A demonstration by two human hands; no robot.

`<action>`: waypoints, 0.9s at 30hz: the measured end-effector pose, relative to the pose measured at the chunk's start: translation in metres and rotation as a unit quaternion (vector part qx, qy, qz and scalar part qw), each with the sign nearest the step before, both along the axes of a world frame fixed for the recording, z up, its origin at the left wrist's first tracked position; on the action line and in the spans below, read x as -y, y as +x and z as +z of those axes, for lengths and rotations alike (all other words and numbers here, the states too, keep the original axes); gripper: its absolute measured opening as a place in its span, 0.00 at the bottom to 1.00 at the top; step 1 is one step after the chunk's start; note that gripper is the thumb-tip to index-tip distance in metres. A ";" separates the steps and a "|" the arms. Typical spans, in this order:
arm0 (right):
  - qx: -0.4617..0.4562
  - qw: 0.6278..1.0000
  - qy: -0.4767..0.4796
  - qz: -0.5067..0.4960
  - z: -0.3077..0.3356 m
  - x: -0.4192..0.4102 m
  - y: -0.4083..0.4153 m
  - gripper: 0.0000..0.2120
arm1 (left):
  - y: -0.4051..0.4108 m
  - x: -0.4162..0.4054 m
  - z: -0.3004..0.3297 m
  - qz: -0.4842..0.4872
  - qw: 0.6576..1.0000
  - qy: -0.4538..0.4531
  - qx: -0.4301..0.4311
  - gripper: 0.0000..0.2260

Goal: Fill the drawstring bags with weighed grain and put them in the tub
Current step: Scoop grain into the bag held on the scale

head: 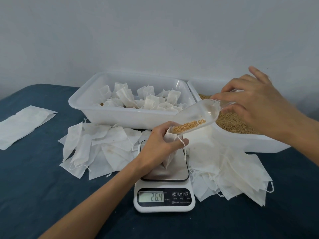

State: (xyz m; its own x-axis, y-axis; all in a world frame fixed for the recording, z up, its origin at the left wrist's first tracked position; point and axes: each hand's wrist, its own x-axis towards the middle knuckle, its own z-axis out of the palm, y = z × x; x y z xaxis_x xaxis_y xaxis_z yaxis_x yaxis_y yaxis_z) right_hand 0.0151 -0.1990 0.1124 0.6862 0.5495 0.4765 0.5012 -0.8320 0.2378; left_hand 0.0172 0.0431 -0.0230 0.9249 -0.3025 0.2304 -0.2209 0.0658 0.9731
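Observation:
My left hand (158,145) grips the neck of a white drawstring bag (170,156) that stands on the steel plate of the scale (165,187); its display reads 26.4. My right hand (255,102) holds a clear plastic scoop (198,116) by its handle, tilted down with its lip in the bag's mouth. A little golden grain (189,125) lies at the scoop's tip. Behind the scale stands a white tub (124,116) holding several filled bags. To its right, a second white tub (250,140) is full of grain.
Piles of empty white bags lie on the dark blue tabletop left (100,149) and right (229,171) of the scale. A flat stack of white sheets (24,125) lies at the far left. A pale wall rises behind the tubs.

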 end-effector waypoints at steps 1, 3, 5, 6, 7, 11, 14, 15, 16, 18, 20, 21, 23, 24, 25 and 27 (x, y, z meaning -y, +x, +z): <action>0.000 1.000 0.001 0.000 0.000 0.000 0.000 0.17 | 0.000 0.000 0.000 0.001 1.000 0.000 -0.001 0.09; -0.001 1.000 0.002 0.002 0.000 0.000 0.001 0.17 | 0.000 0.000 0.000 0.005 1.000 -0.003 -0.006 0.09; -0.002 1.000 -0.001 0.000 -0.001 0.001 0.001 0.17 | 0.000 0.000 0.001 0.009 1.000 -0.003 -0.006 0.10; -0.004 1.000 -0.004 -0.002 -0.001 0.002 0.002 0.17 | 0.000 0.000 0.001 0.009 1.000 -0.003 -0.006 0.09; -0.008 1.000 -0.004 -0.004 -0.002 0.003 0.003 0.17 | 0.000 0.000 0.001 0.008 1.000 -0.005 -0.005 0.09; -0.056 0.998 0.007 -0.007 -0.009 0.006 0.008 0.15 | -0.001 0.000 0.002 0.009 1.000 0.001 -0.003 0.10; -0.127 0.990 0.065 0.000 -0.019 0.010 0.012 0.13 | -0.001 -0.001 0.002 0.009 1.000 0.001 -0.003 0.10; -0.149 0.985 0.087 -0.006 -0.023 0.012 0.014 0.13 | -0.001 -0.001 0.002 0.009 1.000 0.002 -0.004 0.09; -0.164 0.981 0.103 -0.012 -0.027 0.015 0.017 0.13 | -0.001 -0.001 0.002 0.012 1.000 0.007 -0.005 0.08; -0.180 0.974 0.138 -0.029 -0.033 0.023 0.025 0.13 | -0.001 -0.001 0.002 0.024 0.999 0.029 -0.007 0.08; -0.186 0.963 0.184 -0.062 -0.035 0.035 0.037 0.11 | -0.001 0.000 0.001 0.024 0.999 0.044 -0.007 0.07; -0.188 0.957 0.205 -0.084 -0.036 0.042 0.043 0.10 | -0.001 0.000 0.001 0.021 0.999 0.046 -0.008 0.06; -0.191 0.945 0.222 -0.147 -0.041 0.057 0.057 0.10 | -0.001 0.000 0.001 0.013 0.999 0.040 -0.009 0.05; -0.188 0.940 0.215 -0.188 -0.044 0.065 0.065 0.11 | 0.000 0.000 0.001 0.010 0.999 0.035 -0.005 0.06; -0.187 0.934 0.199 -0.232 -0.047 0.071 0.071 0.11 | 0.000 0.000 0.000 0.010 0.999 0.033 0.000 0.06; -0.202 0.918 0.157 -0.304 -0.053 0.079 0.082 0.11 | 0.002 0.000 -0.001 0.010 0.999 0.046 0.012 0.06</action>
State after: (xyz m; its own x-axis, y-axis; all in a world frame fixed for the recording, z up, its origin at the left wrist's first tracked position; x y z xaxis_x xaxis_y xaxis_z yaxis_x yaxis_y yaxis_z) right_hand 0.0966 -0.2780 0.0592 0.9760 -0.1143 0.1856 -0.0838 -0.9827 -0.1650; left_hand 0.0194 0.0427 -0.0244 0.9257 -0.3041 0.2249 -0.2446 -0.0278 0.9692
